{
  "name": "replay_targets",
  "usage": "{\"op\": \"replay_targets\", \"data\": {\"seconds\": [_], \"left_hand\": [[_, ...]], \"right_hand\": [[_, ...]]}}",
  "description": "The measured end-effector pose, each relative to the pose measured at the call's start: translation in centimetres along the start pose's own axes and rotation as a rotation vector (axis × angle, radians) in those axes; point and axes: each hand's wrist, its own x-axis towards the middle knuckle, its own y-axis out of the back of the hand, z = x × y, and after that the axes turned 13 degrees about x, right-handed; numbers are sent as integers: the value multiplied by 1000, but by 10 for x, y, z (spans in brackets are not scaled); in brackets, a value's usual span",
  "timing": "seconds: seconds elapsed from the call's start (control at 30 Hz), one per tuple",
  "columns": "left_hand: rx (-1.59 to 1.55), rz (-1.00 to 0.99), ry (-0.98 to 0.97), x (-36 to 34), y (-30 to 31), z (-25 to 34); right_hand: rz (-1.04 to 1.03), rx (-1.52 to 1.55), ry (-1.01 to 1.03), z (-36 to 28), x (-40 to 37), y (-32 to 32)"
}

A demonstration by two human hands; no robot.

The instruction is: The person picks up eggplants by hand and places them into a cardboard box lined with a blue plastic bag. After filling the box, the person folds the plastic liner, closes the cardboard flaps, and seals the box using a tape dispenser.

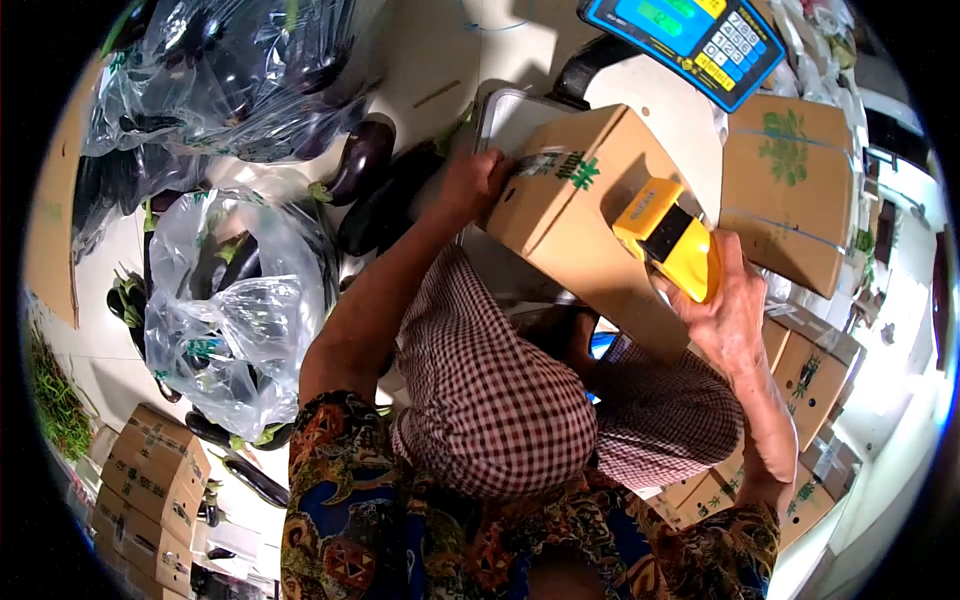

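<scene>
A cardboard box (585, 210) with green print stands tilted on the metal platform of a scale (510, 110), in front of my knees. My left hand (478, 185) is closed at the box's left edge; whether the fingers hold that edge is hard to make out. My right hand (722, 305) is wrapped round a yellow tape dispenser (688, 250), which lies against the top right part of the box. The scale's blue display with its keypad (690, 40) stands beyond the box.
Clear plastic bags of eggplants (235, 310) lie at the left, with loose eggplants (362, 160) on the floor beside them. Another carton (785, 190) stands at the right. Stacked cartons (150, 490) are at the lower left, more at the lower right.
</scene>
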Motion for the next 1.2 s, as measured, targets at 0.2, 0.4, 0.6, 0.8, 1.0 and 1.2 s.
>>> {"op": "replay_targets", "data": {"seconds": [0.2,0.4,0.6,0.8,1.0,1.2], "left_hand": [[-164,134,104,10,9,-16],[-602,19,30,55,37,43],[-133,311,-145,45,-24,9],[-429,420,-39,62,-11,17],[-438,-80,-27,62,-6,23],[-824,-165,258,72,-27,40]], "right_hand": [[6,68,-128,-6,1,-2],[1,98,-129,-4,0,-2],[-21,116,-150,3,-3,3],[11,111,-145,9,-6,0],[17,100,-116,9,-4,0],[40,92,-115,11,-7,0]]}}
